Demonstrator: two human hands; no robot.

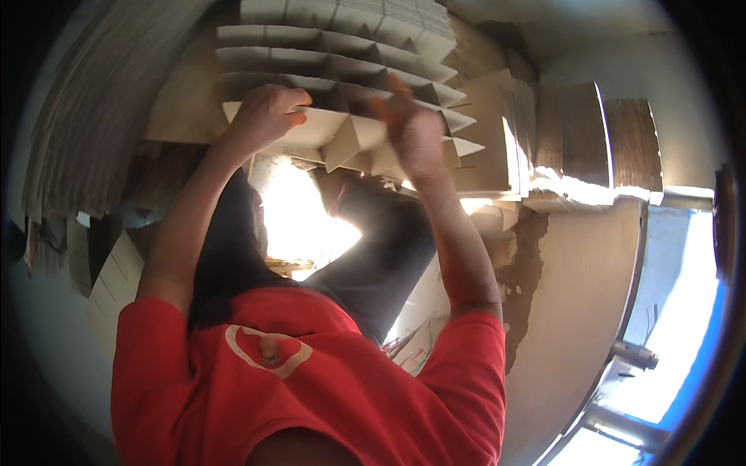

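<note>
Rough plastered walls (575, 311) and leaning stacks of flat brown cardboard (575, 140) surround us in a cramped, sunlit workroom, with more sheets (85, 116) fanned along the left edge. Bright light pools on the floor between our legs, and a blue-framed opening (684, 326) glows at the right. We wear a red shirt (311, 388) and dark trousers (381, 264), both low and near in the view.

Both our arms reach to the far side, where a cardboard cell divider (350, 93), a lattice of interlocked strips forming rows of pockets, lies in front of us. Our left hand (264, 113) is curled, fingers closed over the near left edge of the divider, gripping a strip. Our right hand (412, 128) rests on the near middle edge with fingers raised and loosely spread; whether it pinches a strip we cannot tell, since motion blurs it.

We judge the divider to be light and fairly stiff along each strip, yet floppy as a whole, likely to skew or collapse flat if pulled from one corner. The slotted joints look easy to tear or slip apart. Holding it at two well-separated points along one edge, near the crossings where strips meet, seems the safest grip.
</note>
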